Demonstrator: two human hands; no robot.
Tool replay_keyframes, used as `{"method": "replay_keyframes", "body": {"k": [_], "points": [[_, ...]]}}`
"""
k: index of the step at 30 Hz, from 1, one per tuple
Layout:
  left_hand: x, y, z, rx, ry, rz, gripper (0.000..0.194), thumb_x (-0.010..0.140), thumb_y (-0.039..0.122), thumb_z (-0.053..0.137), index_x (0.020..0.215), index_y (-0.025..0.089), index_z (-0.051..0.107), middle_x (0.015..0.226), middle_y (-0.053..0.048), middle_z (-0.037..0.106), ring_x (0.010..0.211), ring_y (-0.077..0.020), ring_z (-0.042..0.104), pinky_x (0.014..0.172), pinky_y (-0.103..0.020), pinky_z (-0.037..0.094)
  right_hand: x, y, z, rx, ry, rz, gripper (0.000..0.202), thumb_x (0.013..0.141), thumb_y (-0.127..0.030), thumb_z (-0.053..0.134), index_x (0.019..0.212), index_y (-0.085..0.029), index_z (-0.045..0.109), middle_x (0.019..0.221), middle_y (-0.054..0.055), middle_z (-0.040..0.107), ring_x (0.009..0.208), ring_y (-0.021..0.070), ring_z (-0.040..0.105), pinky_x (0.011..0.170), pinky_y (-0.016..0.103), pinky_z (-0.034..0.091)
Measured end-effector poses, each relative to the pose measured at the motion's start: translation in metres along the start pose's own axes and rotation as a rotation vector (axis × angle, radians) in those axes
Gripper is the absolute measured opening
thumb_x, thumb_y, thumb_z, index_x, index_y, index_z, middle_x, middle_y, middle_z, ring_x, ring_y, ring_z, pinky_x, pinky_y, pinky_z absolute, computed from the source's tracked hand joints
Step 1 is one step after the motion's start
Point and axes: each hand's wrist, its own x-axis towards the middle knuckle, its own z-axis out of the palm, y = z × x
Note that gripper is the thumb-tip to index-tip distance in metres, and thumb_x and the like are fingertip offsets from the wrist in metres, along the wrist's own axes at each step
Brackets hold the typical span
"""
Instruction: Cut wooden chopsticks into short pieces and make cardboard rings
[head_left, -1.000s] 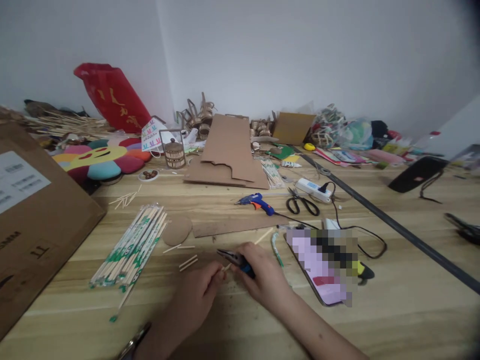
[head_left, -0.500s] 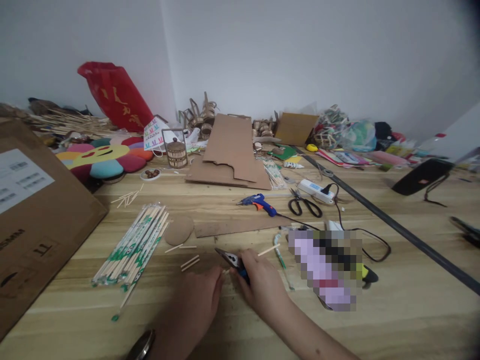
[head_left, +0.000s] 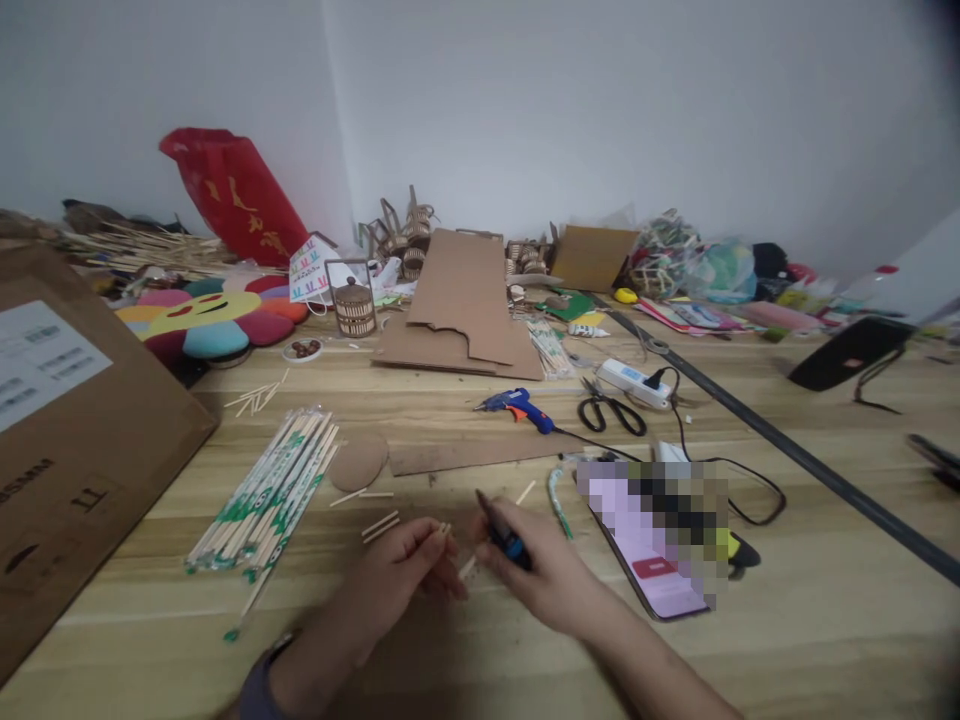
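My left hand [head_left: 416, 560] pinches small cut wooden stick pieces [head_left: 444, 527] between thumb and forefinger. Just to its right, my right hand [head_left: 536, 560] is wrapped round pliers [head_left: 504, 530] with blue and black handles, their dark jaws pointing up and away from me. A pale stick shows between the hands, partly hidden by the right fingers. Short cut sticks [head_left: 381, 527] lie beyond the left hand, near a round cardboard disc [head_left: 358, 462]. Another stick end [head_left: 526, 491] sticks out past the right hand.
Wrapped chopsticks [head_left: 262, 500] lie at left beside a large cardboard box [head_left: 90, 430]. Further back are a blue glue gun [head_left: 521, 408], black scissors [head_left: 611, 412] and a power strip [head_left: 634, 382]. A phone [head_left: 649, 545] lies at right; a small stick bucket [head_left: 354, 308] stands behind.
My hands have moved apart, the left one turning palm up with stick pieces in its fingertips. The pliers have shifted right and turned more upright in my right hand.
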Motion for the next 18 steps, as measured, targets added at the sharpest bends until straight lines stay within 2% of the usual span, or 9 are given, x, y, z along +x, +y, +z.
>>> {"method": "replay_keyframes", "body": {"k": [1,3,5,7,10,13,18], "points": [[0.000,-0.001,0.002,0.008,-0.001,0.006,0.049,0.081,0.066,0.051,0.078,0.018,0.056,0.068,-0.002,0.063,0.064,-0.0163,0.059,0.061,-0.027,0.045,-0.001,0.000,0.004,0.002,-0.033,-0.015,0.010,0.090,-0.025,0.051,0.096,-0.020,0.057,0.084,0.002,0.065,0.075,0.0157,0.060,0.067,0.024,0.044],[0.001,-0.003,0.005,0.050,0.008,0.028,0.047,0.083,0.064,0.052,0.078,0.017,0.059,0.072,-0.002,0.064,0.068,-0.0171,0.060,0.065,-0.028,0.046,-0.003,0.001,0.014,-0.007,-0.052,-0.035,0.025,0.086,-0.017,0.053,0.111,-0.020,0.054,0.095,0.005,0.068,0.085,0.0180,0.064,0.074,0.026,0.047],[0.001,-0.005,0.005,0.082,0.019,0.037,0.046,0.084,0.062,0.052,0.079,0.017,0.060,0.075,-0.002,0.065,0.070,-0.0180,0.061,0.068,-0.029,0.047,-0.003,0.004,0.020,-0.037,-0.016,-0.030,0.043,0.082,-0.011,0.053,0.123,-0.020,0.048,0.109,0.009,0.068,0.098,0.0212,0.064,0.083,0.030,0.048],[0.001,-0.005,0.005,0.084,0.006,0.030,0.045,0.084,0.062,0.053,0.081,0.017,0.060,0.077,-0.003,0.067,0.072,-0.0188,0.062,0.070,-0.030,0.047,-0.003,0.007,0.023,-0.067,0.010,-0.019,0.052,0.079,-0.008,0.052,0.129,-0.018,0.043,0.118,0.013,0.065,0.108,0.0242,0.062,0.090,0.035,0.048],[0.000,-0.006,0.005,0.056,-0.041,0.003,0.044,0.083,0.061,0.054,0.083,0.018,0.061,0.078,-0.003,0.068,0.073,-0.0186,0.063,0.069,-0.029,0.047,-0.003,0.009,0.024,-0.080,-0.024,-0.040,0.057,0.079,-0.009,0.051,0.134,-0.017,0.039,0.123,0.015,0.064,0.111,0.0258,0.062,0.091,0.039,0.050],[-0.002,-0.007,0.006,0.033,-0.123,-0.029,0.045,0.082,0.062,0.055,0.082,0.018,0.061,0.074,-0.003,0.069,0.070,-0.0186,0.064,0.067,-0.029,0.047,-0.004,0.009,0.024,-0.058,-0.050,-0.084,0.059,0.080,-0.009,0.050,0.137,-0.020,0.038,0.124,0.013,0.065,0.111,0.0241,0.063,0.090,0.037,0.051],[-0.004,-0.009,0.006,-0.028,-0.242,-0.068,0.044,0.080,0.063,0.058,0.080,0.019,0.059,0.066,-0.002,0.067,0.061,-0.0175,0.061,0.064,-0.030,0.047,-0.005,0.010,0.026,-0.047,-0.041,-0.147,0.052,0.082,-0.009,0.050,0.132,-0.021,0.045,0.124,0.012,0.064,0.113,0.0220,0.062,0.094,0.036,0.050]]}}
